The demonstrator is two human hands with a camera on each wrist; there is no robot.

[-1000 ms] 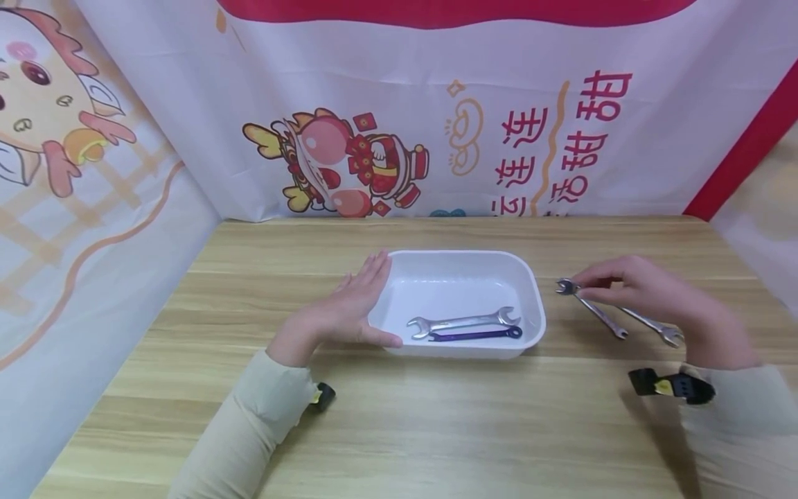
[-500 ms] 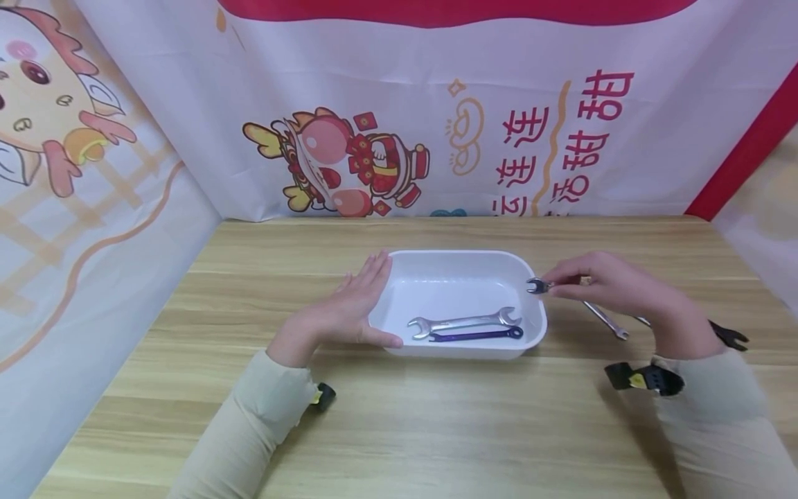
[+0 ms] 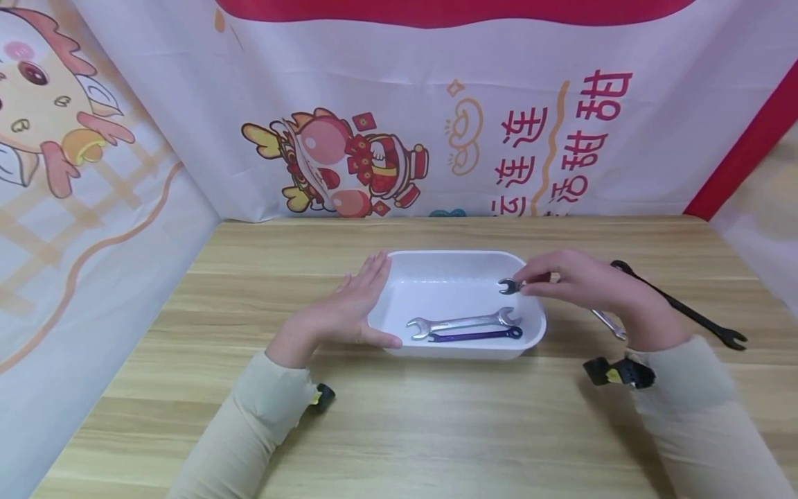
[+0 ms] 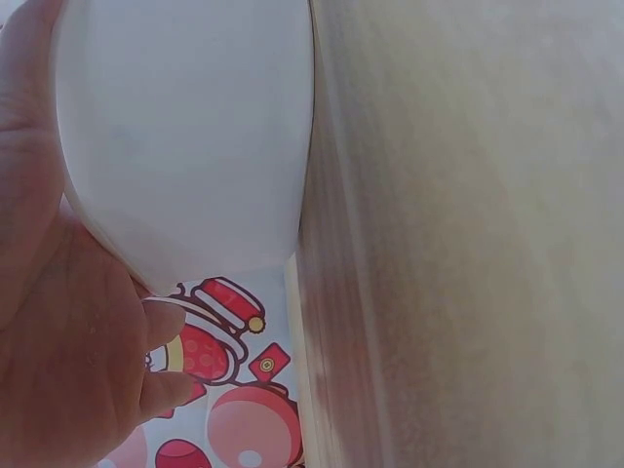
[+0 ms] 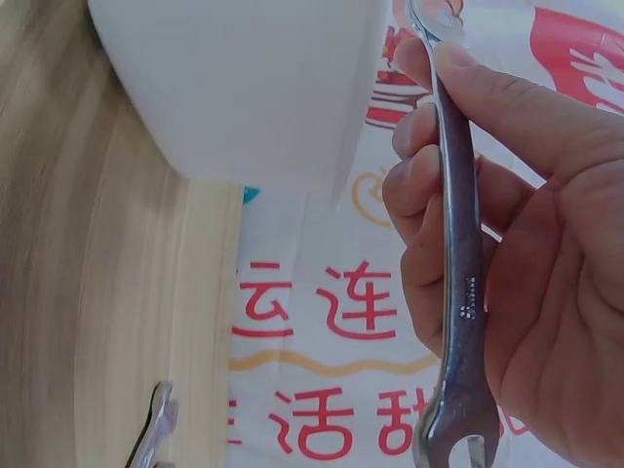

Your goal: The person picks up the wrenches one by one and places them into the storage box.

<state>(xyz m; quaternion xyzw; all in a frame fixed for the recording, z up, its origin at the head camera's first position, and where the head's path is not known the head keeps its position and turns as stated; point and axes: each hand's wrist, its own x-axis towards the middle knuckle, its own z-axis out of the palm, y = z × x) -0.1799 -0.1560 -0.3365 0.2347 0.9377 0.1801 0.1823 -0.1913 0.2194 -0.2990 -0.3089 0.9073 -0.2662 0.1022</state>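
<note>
A white plastic tray (image 3: 461, 352) stands mid-table in the head view. My left hand (image 3: 352, 308) rests against its left end, fingers straight, with the thumb along the front rim. The left wrist view has that palm beside the white outer wall (image 4: 185, 136). My right hand (image 3: 582, 281) pinches a silver open-end wrench (image 5: 458, 244) between thumb and fingers, and one forked head (image 3: 509, 285) overlaps the tray's right part. Inside the tray lie a silver double open-end wrench (image 3: 464, 322) and a thinner dark purple wrench (image 3: 474, 335), side by side.
Right of the tray, a small silver wrench (image 3: 607, 324) lies on the wooden table (image 3: 474, 430), partly hidden by my right hand. Farther right is a long black wrench (image 3: 686, 309). A printed cloth (image 3: 399, 76) hangs behind the table's back edge.
My right hand has lifted a silver wrench from the table and carried it left over the tray's right rim. The black wrench has come into full view. My left hand stays put.
</note>
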